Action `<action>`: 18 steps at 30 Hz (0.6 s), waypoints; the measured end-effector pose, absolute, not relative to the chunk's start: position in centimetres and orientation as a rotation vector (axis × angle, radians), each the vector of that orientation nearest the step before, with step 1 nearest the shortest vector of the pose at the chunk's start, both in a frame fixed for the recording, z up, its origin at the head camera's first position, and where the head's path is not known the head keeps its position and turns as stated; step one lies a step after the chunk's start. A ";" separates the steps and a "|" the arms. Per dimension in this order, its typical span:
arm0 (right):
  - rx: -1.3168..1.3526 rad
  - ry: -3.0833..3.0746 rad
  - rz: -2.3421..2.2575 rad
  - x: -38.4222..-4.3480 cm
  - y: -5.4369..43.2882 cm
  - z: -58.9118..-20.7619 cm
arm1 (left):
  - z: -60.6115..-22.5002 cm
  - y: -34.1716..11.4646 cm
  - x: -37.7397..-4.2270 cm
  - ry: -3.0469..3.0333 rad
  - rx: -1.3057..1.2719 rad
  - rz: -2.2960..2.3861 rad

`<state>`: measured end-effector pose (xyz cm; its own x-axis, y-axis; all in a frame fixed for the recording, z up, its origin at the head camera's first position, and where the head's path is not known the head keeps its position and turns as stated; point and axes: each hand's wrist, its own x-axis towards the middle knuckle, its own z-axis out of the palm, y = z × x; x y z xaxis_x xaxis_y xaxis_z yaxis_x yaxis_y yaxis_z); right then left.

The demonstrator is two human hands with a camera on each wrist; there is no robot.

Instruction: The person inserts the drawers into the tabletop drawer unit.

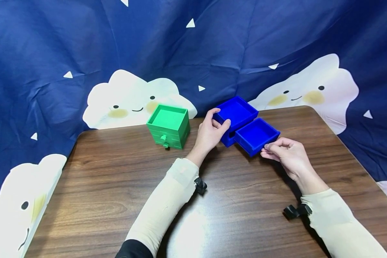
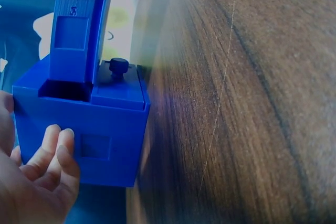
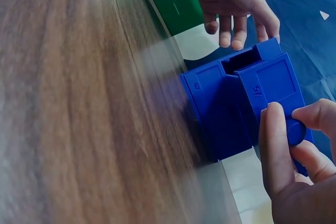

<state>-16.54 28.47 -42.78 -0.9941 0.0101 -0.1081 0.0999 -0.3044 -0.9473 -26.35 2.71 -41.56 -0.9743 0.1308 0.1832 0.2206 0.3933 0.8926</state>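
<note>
A small blue drawer box (image 1: 236, 111) with a shallow tray top stands near the table's back edge. Its upper drawer (image 1: 257, 134) is pulled far out toward the right hand, and nothing lies inside. My left hand (image 1: 210, 132) holds the box at its left side, thumb by the near rim and fingertips against the wall. With thumb and fingers, my right hand (image 1: 287, 157) pinches the round knob (image 3: 296, 131) on the drawer's front. Below it, the lower drawer, with its own knob (image 2: 118, 66), is closed.
To the left of the blue box, a green drawer box (image 1: 169, 132) stands on the brown wooden table (image 1: 116, 186), both knobs facing the near side. Behind the table hangs a dark blue curtain (image 1: 167, 43) printed with white clouds.
</note>
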 end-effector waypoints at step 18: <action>0.119 1.822 -2.505 -17.2 27.0 -42.9 | -41.5 2.7 -26.3 -2.550 -0.320 -1.663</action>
